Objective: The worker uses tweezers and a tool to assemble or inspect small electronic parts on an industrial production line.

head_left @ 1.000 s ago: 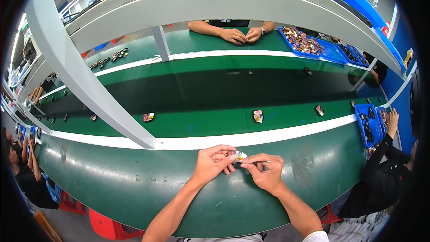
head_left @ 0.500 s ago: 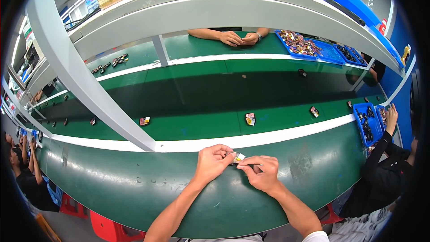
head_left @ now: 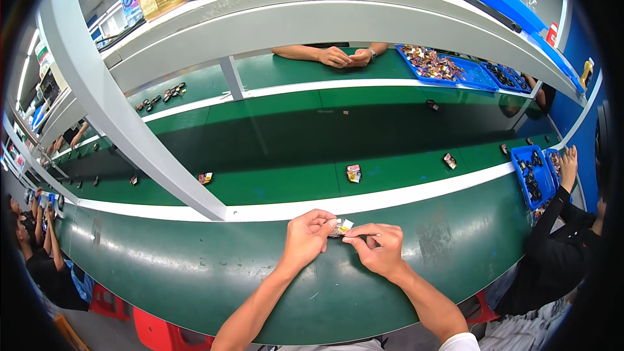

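My left hand (head_left: 305,235) is closed round the left side of a small dark item with a white and yellow printed label (head_left: 341,227), holding it just above the green bench. From the other side my right hand (head_left: 380,247) pinches a thin stick-like piece (head_left: 376,235), its fingertips touching the labelled item's edge. Fingers cover much of the item, and the thin piece's exact kind cannot be made out. Beyond the white rail, similar labelled items, one straight ahead (head_left: 353,173) and another to its right (head_left: 450,160), lie spaced out on the green belt.
A white post (head_left: 130,117) rises at the left, under a shelf beam (head_left: 325,16) that crosses overhead. At right, a blue tray (head_left: 534,179) of dark parts stands near a co-worker's raised hand (head_left: 568,168). Another person's hands (head_left: 344,57) rest across the belt, near a tray of small colourful pieces (head_left: 429,65).
The labelled items on the belt have shifted slightly left, and the view has moved a little. My hands keep nearly the same place and hold; slightly more of the held item's label shows.
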Available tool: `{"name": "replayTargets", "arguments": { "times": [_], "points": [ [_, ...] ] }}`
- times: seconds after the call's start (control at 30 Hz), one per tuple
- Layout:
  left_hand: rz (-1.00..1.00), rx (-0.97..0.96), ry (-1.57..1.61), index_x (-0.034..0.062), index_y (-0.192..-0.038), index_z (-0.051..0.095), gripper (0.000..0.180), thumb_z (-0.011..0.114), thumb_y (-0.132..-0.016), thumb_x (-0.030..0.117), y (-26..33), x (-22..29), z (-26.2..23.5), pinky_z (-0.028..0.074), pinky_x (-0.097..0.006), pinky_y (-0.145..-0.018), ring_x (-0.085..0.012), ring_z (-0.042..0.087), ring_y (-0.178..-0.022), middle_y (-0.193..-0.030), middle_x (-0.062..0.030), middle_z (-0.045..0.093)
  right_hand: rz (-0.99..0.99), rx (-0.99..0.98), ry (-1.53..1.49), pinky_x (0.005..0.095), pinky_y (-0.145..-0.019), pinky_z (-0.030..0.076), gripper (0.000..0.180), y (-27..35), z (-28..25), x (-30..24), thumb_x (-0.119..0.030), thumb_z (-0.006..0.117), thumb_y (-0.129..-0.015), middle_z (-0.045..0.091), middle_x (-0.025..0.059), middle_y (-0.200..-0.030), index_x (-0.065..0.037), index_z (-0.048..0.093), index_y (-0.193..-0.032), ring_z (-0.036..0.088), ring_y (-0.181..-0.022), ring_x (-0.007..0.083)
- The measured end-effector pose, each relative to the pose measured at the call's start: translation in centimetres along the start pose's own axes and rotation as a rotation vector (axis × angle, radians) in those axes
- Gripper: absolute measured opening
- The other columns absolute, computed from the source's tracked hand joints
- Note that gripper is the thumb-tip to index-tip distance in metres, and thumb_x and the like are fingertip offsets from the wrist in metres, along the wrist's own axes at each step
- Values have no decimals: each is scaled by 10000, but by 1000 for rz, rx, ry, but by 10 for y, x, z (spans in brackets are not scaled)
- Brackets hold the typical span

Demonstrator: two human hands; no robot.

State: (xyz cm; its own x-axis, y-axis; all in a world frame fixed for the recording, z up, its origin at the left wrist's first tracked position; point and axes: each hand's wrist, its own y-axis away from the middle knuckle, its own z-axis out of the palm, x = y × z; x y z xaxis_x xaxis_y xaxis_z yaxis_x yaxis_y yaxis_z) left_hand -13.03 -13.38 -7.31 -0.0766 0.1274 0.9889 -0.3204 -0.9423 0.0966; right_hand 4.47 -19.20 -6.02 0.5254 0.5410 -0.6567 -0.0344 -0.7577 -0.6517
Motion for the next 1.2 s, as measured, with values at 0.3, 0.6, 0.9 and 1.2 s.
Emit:
{"name": "replayTargets", "arguments": {
  "times": [0.3, 0.6, 0.9, 1.2],
  "points": [
    [144, 136, -181, -67, -1008, 668, 109, 649, -945, 21, 5, -15, 11, 506, -220, -596, -57, 644, -677, -816, -71, 723, -29, -7, 29, 274, -451, 368, 133, -1, 1, -5, -22, 833, -726, 701, 11, -655, -83, 728, -780, 457, -397, 120],
    [149, 215, -440, -65, -982, 675, 91, 631, -928, -7, 0, -2, 25, 521, -249, -646, -87, 665, -724, -827, -81, 728, -40, 8, 48, 275, -444, 373, 137, 0, 0, 4, -20, 833, -726, 739, 22, -745, -70, 725, -795, 468, -406, 122],
    [181, 357, -466, -26, -906, 668, 59, 618, -901, 4, -81, 14, -24, 507, -301, -576, -117, 655, -660, -692, -71, 666, 113, 183, -17, 218, -420, 309, 155, -5, -11, 16, 8, 825, -757, 763, 20, -833, -37, 765, -893, 400, -434, 36],
    [393, 668, -1180, -21, -899, 674, 145, 645, -882, 120, -132, 36, -40, 532, -502, -736, -414, 681, -834, -921, -212, 670, 73, 164, 41, 265, -421, 321, 171, -2, -5, 23, -52, 843, -740, 549, 19, -520, -87, 757, -884, 388, -389, 99]
  ]
}}
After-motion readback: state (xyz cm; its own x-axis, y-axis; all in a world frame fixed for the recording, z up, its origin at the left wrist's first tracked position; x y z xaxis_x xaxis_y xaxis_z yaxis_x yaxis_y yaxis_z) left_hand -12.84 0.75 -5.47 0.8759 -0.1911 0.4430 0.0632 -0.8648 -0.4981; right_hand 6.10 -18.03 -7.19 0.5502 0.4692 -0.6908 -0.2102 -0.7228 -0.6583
